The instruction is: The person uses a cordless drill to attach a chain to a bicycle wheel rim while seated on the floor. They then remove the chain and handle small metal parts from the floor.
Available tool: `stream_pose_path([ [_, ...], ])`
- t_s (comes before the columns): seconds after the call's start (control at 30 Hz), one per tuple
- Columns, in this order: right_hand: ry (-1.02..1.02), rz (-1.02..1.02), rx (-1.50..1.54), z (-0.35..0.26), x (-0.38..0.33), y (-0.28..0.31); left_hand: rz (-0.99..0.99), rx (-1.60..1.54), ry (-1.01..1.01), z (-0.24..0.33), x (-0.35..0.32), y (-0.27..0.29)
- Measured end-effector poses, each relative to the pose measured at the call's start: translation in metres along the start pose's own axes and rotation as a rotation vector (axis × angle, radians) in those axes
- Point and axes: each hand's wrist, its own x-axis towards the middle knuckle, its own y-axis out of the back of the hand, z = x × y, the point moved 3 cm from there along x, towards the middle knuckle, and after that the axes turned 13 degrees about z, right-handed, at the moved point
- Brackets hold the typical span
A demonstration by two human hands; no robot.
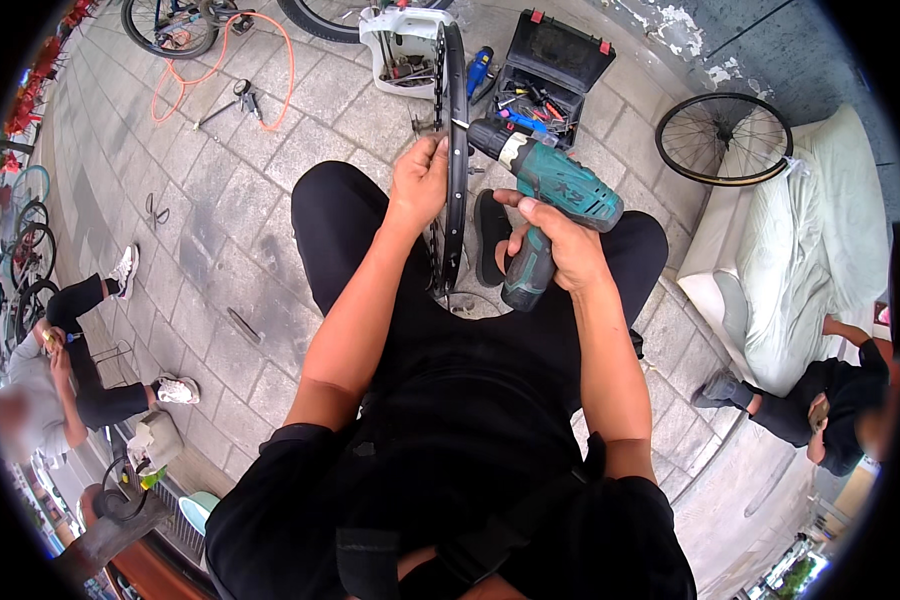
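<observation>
A black bicycle wheel rim stands on edge between my knees, seen nearly edge-on, with small holes along its outer face. My left hand is closed on the rim's left side, fingertips pinched near the spokes. In my right hand is a teal and black cordless drill, gripped by its handle with the index finger stretched along it. The drill points left, and its bit reaches the rim's outer face. Whether the bit sits in a hole is too small to tell.
Ahead stand a white cut-open container with tools and an open black toolbox. A spoked wheel leans by a covered couch at right. An orange hose and a gauge lie far left. People sit at both sides.
</observation>
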Motion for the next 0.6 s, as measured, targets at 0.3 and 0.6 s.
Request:
stream_pose_path([
  [0.3, 0.033, 0.038, 0.024, -0.003, -0.008, -0.002, -0.361, -0.029, 0.013, 0.003, -0.01, 0.011],
  [0.6, 0.108, 0.106, -0.014, -0.027, -0.032, 0.02, -0.536, 0.063, -0.235, 0.03, -0.034, 0.0],
])
